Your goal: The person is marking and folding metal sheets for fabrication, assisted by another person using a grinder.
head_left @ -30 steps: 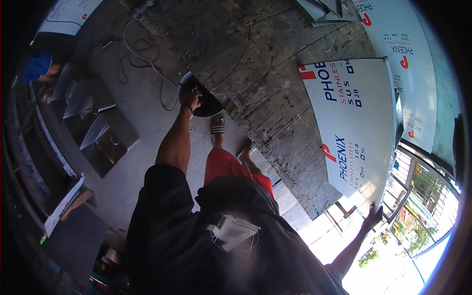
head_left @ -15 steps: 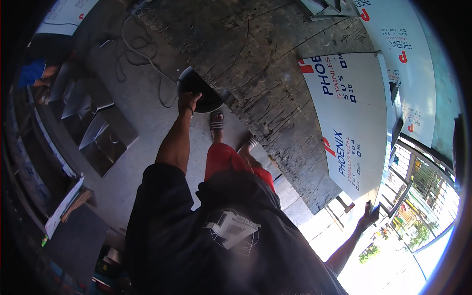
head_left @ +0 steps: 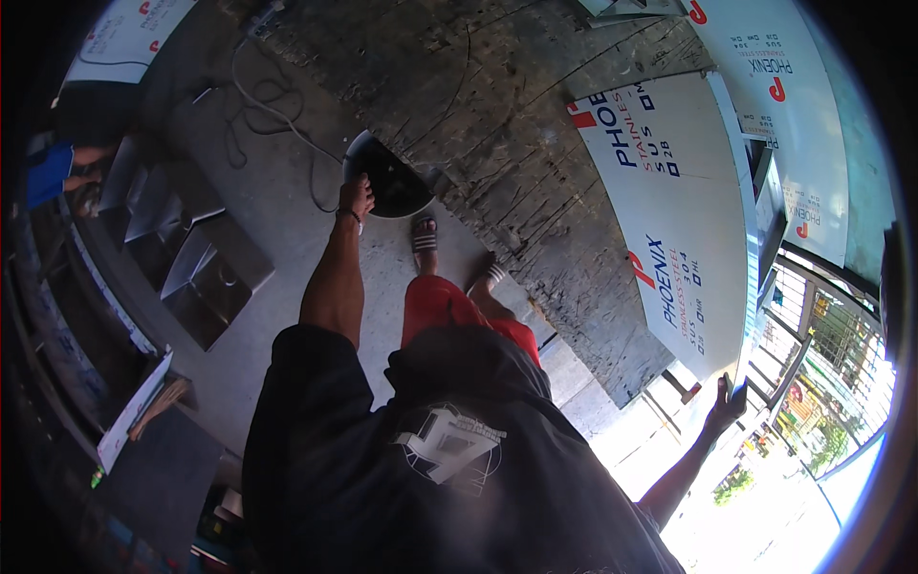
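My left hand (head_left: 357, 198) is closed at the near-left edge of a dark half-round piece (head_left: 397, 180) with a pale curved rim. I cannot make out what kind of piece it is. It is beside my sandalled foot, at the workbench's left edge. Far to the right, my right hand (head_left: 727, 407) grips the near end of a long stainless steel sheet panel (head_left: 669, 220), covered in white printed film. Its thumb points up along the panel's edge, and the other fingers are partly hidden. The panel lies at the right side of the scarred, dark wooden workbench top (head_left: 516, 134).
A grey cable (head_left: 277, 110) loops over the floor to the half-round piece. Steel sink bowls (head_left: 206, 273) stand at the left, near a co-worker's blue sleeve (head_left: 48, 175) and hands. Another film-covered sheet (head_left: 803, 124) leans at the far right, above a bright barred opening (head_left: 832, 383).
My left hand has shifted slightly left on the half-round piece and its fingers now look closed. My right hand stays at the panel's end. The whole view has shifted a little.
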`<state>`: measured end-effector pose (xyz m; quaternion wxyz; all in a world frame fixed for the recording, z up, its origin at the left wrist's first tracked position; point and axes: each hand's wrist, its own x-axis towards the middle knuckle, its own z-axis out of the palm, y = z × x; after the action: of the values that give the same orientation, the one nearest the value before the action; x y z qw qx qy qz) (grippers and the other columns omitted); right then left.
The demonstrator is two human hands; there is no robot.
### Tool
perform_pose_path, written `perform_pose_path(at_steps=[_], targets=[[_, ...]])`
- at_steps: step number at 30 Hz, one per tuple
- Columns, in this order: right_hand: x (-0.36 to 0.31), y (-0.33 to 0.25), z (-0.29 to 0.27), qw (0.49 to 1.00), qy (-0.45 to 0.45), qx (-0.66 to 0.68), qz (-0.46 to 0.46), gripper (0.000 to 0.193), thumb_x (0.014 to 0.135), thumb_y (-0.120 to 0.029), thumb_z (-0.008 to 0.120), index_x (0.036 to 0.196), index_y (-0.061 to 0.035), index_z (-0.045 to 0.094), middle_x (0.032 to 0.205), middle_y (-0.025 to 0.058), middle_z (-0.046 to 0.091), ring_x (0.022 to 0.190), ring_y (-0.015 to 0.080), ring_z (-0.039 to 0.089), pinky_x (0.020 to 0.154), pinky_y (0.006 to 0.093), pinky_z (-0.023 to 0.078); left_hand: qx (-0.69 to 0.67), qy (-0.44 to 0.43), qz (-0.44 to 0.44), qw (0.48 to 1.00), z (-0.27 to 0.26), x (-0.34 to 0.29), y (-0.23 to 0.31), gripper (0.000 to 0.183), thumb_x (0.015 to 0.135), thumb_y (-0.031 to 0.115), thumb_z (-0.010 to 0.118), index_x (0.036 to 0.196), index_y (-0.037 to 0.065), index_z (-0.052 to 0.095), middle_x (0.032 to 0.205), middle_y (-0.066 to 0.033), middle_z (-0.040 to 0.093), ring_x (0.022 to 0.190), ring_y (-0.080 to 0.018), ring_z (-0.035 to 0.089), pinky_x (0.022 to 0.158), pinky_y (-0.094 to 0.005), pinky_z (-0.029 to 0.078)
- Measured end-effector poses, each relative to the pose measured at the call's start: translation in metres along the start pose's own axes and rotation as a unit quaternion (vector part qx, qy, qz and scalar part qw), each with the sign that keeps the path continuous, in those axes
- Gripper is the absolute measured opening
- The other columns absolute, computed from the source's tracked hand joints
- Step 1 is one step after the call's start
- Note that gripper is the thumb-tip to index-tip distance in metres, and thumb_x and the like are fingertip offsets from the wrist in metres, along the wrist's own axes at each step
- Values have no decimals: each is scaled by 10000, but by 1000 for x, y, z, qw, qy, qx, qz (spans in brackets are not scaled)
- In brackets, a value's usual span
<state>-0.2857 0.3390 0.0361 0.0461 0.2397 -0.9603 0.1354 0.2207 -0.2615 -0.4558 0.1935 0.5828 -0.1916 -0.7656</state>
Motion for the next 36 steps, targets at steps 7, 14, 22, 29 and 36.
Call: perform_pose_path(at_steps=[7,14,22,29,36], targets=[[-7,-71,-13,992,6,-115,-48,327,859,-155,836,1061,25,653,931,139,600,913,317,581,825,471,472,24,32,8,999,9,-44,30,304,1057,342,564,817,160,527,636,71,357,494,-65,339,475,-248,270],[2,-106,-3,981,24,-169,-94,675,781,-272,912,1362,-92,618,1219,135,700,1178,344,616,1052,488,444,538,31,292,790,-22,-91,36,446,1062,385,559,940,-20,701,851,-55,697,742,-166,589,694,-340,480],[22,-134,23,978,135,-72,-143,665,729,-392,932,1239,-66,656,1061,109,710,1029,328,688,947,466,521,329,40,362,871,133,-283,136,432,1087,346,546,921,-38,651,771,-55,598,711,-141,527,687,-323,433],[34,-127,35,978,143,-22,-151,665,674,-501,930,1163,-127,677,955,46,688,921,232,691,824,418,520,180,-344,463,796,344,-415,99,119,1015,106,664,995,8,600,888,-64,602,716,-94,485,685,-281,421],[34,-118,43,979,139,19,-148,741,697,-504,924,1312,-179,672,1011,28,688,970,210,681,840,402,503,319,-406,575,634,491,-464,37,144,1018,124,694,1002,6,612,872,-51,645,725,-87,572,641,-240,448]])
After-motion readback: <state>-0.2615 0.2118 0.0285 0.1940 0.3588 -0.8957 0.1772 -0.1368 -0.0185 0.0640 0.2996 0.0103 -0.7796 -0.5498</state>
